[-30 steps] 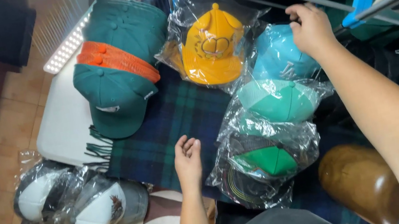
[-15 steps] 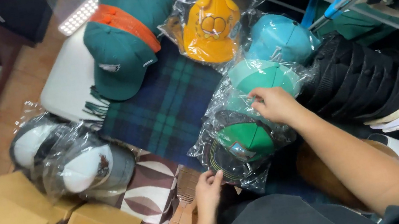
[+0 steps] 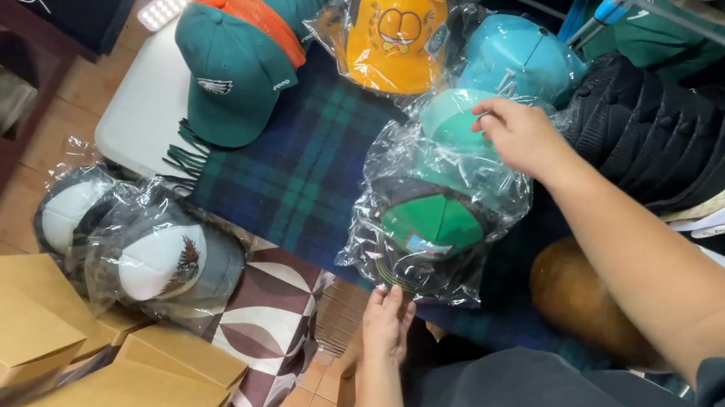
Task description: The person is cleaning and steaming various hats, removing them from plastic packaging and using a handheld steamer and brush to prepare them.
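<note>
Your right hand (image 3: 520, 136) rests palm down, fingers loosely spread, on top of the bagged stack of caps (image 3: 441, 205), touching the plastic over the mint-green cap (image 3: 454, 119); it is open, not gripping. Your left hand (image 3: 389, 319) sits at the stack's near lower edge, fingertips on the bag by the black-brimmed green cap (image 3: 430, 226); it looks open, though whether it pinches the plastic is hard to tell from here. The stack lies on a dark plaid cloth (image 3: 308, 168).

Behind the stack: a bagged yellow cap (image 3: 394, 29) and a light blue cap (image 3: 517, 60), just beside each other. Farther left, a loose teal cap with an orange strap (image 3: 244, 52). Two bagged white-and-grey caps (image 3: 145, 254) lie at the left, near the brown cardboard boxes (image 3: 49, 383). A row of dark stacked caps (image 3: 666, 143) runs just right of your right forearm.
</note>
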